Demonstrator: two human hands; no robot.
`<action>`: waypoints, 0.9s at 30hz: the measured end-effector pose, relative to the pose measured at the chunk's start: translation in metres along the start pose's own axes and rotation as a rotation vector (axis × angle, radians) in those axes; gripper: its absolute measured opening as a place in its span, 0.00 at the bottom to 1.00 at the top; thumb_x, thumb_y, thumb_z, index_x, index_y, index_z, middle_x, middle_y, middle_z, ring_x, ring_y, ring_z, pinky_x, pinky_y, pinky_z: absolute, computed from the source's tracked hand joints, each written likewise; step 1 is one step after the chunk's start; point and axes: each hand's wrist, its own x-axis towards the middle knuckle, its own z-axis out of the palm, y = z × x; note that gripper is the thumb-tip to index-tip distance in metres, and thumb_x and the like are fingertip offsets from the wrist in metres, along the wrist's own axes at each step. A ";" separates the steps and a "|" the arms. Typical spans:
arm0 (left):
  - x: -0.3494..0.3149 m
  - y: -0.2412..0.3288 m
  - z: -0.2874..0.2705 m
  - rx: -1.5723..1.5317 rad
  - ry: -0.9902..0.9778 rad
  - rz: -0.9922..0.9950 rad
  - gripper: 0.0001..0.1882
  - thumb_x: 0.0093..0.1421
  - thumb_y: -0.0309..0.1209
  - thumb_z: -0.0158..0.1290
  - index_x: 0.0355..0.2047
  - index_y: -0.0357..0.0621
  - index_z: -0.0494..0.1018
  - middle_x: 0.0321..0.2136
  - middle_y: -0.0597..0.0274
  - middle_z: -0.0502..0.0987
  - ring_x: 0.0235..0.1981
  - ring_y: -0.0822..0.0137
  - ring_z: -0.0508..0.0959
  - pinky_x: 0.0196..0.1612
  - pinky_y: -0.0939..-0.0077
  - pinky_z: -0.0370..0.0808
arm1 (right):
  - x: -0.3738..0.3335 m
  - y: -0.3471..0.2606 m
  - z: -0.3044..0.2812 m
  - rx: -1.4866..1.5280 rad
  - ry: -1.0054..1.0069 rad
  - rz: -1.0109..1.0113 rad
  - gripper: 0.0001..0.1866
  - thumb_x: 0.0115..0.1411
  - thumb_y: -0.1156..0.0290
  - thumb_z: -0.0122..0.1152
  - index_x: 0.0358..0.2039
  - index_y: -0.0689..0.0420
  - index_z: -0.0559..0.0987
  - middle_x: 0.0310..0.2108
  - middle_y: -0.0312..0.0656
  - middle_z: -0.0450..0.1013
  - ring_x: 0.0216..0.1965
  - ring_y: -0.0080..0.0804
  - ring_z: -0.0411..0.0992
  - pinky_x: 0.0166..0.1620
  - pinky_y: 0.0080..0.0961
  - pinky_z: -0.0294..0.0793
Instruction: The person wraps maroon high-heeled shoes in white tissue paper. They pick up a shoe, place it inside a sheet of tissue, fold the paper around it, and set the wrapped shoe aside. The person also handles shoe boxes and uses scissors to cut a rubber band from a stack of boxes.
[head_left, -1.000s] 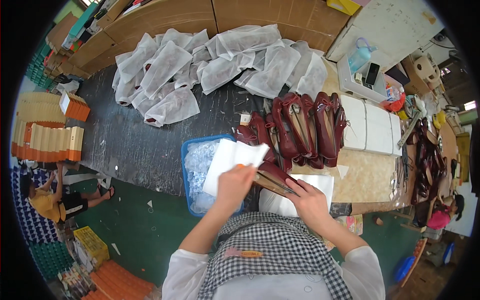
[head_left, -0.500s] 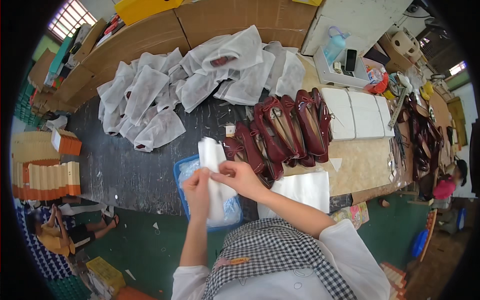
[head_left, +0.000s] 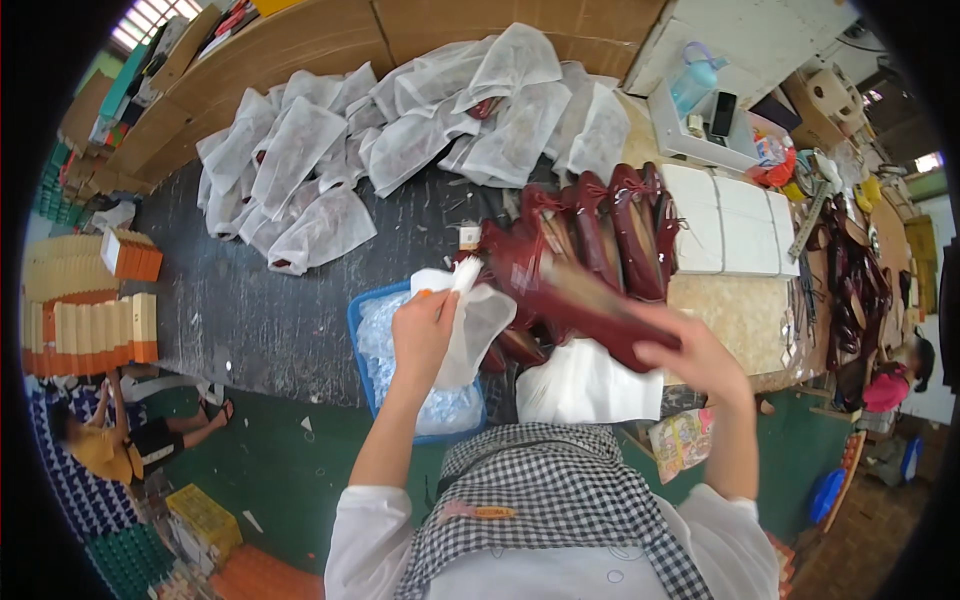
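While a red shoe [head_left: 530, 280], blurred, slants above the bench [head_left: 260, 330], the right hand [head_left: 705, 355] has its fingers clamped on the near end; the left hand [head_left: 422, 332] pinches a white bag [head_left: 475, 345] between its fingers over the blue basket [head_left: 357, 338]; more shoes [head_left: 640, 235] sit just beyond, filled bags [head_left: 320, 228] farther back

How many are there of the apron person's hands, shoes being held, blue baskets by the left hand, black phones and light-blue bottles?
Hands, left hand and right hand: 2
Dark red shoe, held and blurred: 1
Blue basket: 1
Black phone: 1
Light-blue bottle: 1
Total: 6
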 end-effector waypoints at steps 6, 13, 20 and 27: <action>-0.063 0.075 -0.018 -0.197 0.017 0.068 0.04 0.53 0.27 0.55 0.25 0.40 0.75 0.19 0.56 0.72 0.18 0.57 0.73 0.23 0.68 0.68 | 0.043 -0.024 0.102 0.477 -0.313 0.264 0.22 0.58 0.70 0.56 0.54 0.58 0.69 0.39 0.44 0.74 0.34 0.24 0.72 0.37 0.21 0.72; -0.067 0.009 -0.089 -0.414 0.457 -0.291 0.12 0.62 0.27 0.47 0.24 0.32 0.73 0.21 0.68 0.72 0.22 0.81 0.68 0.25 0.85 0.64 | 0.130 -0.089 0.205 0.635 -0.215 -0.210 0.18 0.57 0.64 0.60 0.44 0.61 0.73 0.35 0.40 0.74 0.37 0.22 0.70 0.39 0.22 0.71; -0.069 -0.023 -0.055 -0.552 0.194 -0.396 0.11 0.59 0.27 0.51 0.26 0.29 0.73 0.19 0.72 0.69 0.23 0.81 0.64 0.26 0.82 0.61 | 0.099 0.050 0.117 -0.352 0.366 -0.315 0.12 0.50 0.62 0.63 0.32 0.55 0.78 0.31 0.40 0.73 0.34 0.40 0.70 0.39 0.35 0.69; -0.027 0.010 -0.020 -0.155 0.025 -0.213 0.08 0.55 0.28 0.54 0.31 0.34 0.77 0.19 0.51 0.72 0.19 0.60 0.72 0.25 0.70 0.66 | 0.091 0.096 0.107 -0.159 0.375 0.006 0.19 0.48 0.64 0.66 0.39 0.58 0.77 0.53 0.49 0.63 0.44 0.44 0.70 0.47 0.33 0.69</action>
